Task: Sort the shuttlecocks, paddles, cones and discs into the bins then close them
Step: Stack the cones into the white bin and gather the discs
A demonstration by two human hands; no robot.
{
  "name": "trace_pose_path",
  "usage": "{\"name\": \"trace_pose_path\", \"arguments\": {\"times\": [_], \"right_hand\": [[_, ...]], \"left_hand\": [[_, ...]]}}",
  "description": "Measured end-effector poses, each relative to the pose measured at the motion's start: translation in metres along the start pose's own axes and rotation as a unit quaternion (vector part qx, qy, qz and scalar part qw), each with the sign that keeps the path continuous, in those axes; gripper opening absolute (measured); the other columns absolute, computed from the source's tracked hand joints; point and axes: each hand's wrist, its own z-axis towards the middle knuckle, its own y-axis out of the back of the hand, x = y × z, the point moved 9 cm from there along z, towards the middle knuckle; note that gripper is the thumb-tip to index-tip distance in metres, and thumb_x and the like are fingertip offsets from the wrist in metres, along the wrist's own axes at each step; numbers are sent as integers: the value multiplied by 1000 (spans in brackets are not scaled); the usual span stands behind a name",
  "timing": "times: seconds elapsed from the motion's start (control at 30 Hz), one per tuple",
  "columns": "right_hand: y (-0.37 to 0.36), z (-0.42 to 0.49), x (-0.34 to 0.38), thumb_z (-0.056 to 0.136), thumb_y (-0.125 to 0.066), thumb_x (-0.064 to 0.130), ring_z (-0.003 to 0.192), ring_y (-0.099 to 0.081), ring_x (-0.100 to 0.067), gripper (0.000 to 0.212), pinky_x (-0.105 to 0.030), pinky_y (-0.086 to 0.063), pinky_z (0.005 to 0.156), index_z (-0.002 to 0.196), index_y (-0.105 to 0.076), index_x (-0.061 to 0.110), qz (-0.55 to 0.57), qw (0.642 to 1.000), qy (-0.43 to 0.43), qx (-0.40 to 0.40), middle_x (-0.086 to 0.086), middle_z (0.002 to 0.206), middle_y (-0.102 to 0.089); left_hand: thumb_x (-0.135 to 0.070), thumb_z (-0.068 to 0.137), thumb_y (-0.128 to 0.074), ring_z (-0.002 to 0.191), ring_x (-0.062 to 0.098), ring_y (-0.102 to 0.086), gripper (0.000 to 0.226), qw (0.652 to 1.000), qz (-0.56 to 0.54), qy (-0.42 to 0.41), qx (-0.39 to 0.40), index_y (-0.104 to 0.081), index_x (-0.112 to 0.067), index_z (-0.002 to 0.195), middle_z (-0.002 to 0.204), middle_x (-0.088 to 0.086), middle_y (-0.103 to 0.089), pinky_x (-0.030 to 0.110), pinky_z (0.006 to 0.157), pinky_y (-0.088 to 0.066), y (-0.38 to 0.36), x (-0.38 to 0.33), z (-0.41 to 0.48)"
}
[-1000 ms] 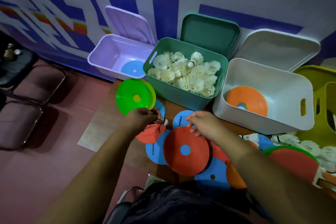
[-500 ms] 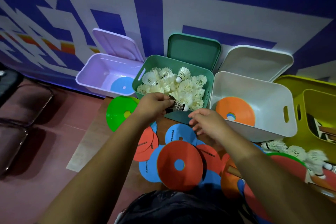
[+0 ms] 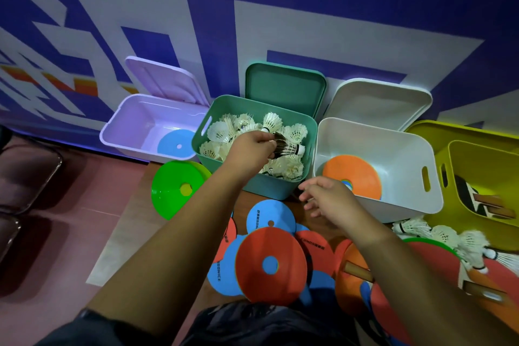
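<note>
My left hand (image 3: 251, 153) pinches a dark-feathered shuttlecock (image 3: 289, 147) over the green bin (image 3: 259, 188), which holds several white shuttlecocks (image 3: 220, 132). My right hand (image 3: 330, 201) hovers empty with loose fingers above the floor, in front of the white bin (image 3: 404, 205). That bin holds an orange cone (image 3: 356, 174). A blue disc (image 3: 175, 143) lies in the lilac bin (image 3: 123, 132). Red and blue discs (image 3: 269, 264) lie overlapped on the floor below my hands. A green cone (image 3: 175, 188) leans by the green bin.
All bin lids stand open against the blue-and-white wall. A yellow bin (image 3: 477, 177) at right holds a paddle. More white shuttlecocks (image 3: 449, 236) and red paddles (image 3: 438, 267) lie at right. Dark chairs (image 3: 25, 177) stand at left.
My left hand lifted the dark shuttlecock from the discs and carried it up over the green bin. My right hand rose off the red disc and moved right.
</note>
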Motion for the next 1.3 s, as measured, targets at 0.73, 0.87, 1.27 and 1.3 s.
{"name": "trace_pose_path", "arguments": {"times": [0.73,0.87,1.27,1.3], "right_hand": [[-51,-21,-134,86,-51,13,70,-79,-28,37,-46,-67,70,118,-68,17,-287,942,-92,149,-6,68,-77],[-56,-23,-148,91,-51,12,73,-80,-23,31,-32,-63,58,115,-70,7,-301,933,-110,161,-6,74,-79],[-50,-38,-131,106,-54,39,75,-70,-22,26,-40,-58,73,98,-69,19,-269,952,29,146,-4,83,-71],[-49,-39,-125,106,-53,42,68,-71,-19,26,-39,-59,68,101,-69,22,-262,954,29,146,-4,83,-73]], "left_hand": [[-27,91,-76,114,32,-65,45,921,283,255,79,-60,-2,126,127,21,-65,42,96,-52,-14,219,-142],[-11,93,-67,106,33,-66,16,930,268,250,44,-62,-6,107,116,19,-68,44,93,-51,-22,242,-155],[-27,103,-60,72,28,-64,19,970,96,218,-55,-69,-15,91,82,12,-65,44,69,-63,4,230,-153],[-28,103,-61,69,26,-60,20,972,66,217,-64,-68,-16,89,78,9,-62,41,65,-60,8,228,-152]]}}
